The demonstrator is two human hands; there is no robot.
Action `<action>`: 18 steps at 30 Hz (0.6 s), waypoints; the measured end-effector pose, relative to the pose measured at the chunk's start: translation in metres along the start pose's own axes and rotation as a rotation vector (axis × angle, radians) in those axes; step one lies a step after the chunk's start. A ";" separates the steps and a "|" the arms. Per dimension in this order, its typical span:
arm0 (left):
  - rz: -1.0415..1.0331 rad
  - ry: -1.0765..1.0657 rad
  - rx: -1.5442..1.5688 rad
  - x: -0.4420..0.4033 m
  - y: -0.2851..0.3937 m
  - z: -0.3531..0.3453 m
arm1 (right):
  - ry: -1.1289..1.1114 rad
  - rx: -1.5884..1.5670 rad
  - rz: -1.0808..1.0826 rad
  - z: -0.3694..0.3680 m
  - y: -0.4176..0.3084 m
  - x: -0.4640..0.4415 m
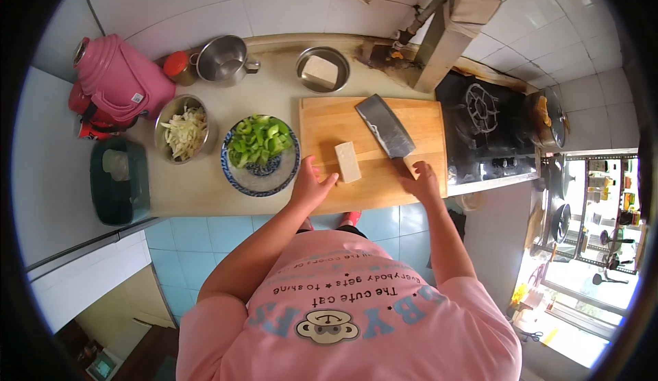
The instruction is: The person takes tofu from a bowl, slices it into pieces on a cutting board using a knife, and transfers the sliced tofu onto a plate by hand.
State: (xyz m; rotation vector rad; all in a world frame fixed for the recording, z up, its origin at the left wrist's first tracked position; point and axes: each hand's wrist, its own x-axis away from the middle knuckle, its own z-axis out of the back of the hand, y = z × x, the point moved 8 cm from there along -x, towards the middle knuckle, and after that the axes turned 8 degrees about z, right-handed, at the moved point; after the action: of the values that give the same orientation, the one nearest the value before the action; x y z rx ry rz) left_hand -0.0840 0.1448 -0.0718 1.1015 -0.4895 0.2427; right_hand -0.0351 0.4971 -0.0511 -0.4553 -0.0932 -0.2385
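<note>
A white block of tofu (348, 162) lies on the wooden cutting board (322, 120). To its left is my left hand (315, 184), fingers apart and holding nothing, between the tofu and a blue-patterned bowl (236, 182) of cut green peppers (259, 141). A cleaver (386, 126) rests flat on the board, its blade pointing away from me and its dark handle towards my right hand (421, 181). The thumb and fingers of that hand are apart around the handle's end; a firm grip does not show. Behind the board, a metal bowl (301, 83) holds another tofu block (320, 71).
A metal bowl (161, 149) of shredded pale vegetable, a steel pot (223, 59), a red-lidded jar (179, 68), a pink thermos (123, 76) and a green basin (103, 196) stand left. On the right is a gas stove (483, 134) with a lidded pot (548, 120).
</note>
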 end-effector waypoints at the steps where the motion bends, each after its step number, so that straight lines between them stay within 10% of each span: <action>1: 0.031 -0.007 -0.004 -0.006 -0.005 -0.019 | -0.029 0.004 0.017 -0.007 0.005 -0.001; 12: 0.148 0.461 -0.288 -0.020 0.027 -0.096 | -0.080 -0.131 0.070 -0.023 0.023 -0.032; 18: 0.243 0.280 0.142 -0.045 -0.020 -0.083 | -0.066 -0.337 0.058 0.039 0.017 0.005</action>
State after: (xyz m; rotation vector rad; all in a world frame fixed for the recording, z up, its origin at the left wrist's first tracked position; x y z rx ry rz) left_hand -0.0926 0.2130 -0.1399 1.1238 -0.3577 0.6442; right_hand -0.0279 0.5280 -0.0230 -0.8007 -0.1040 -0.1819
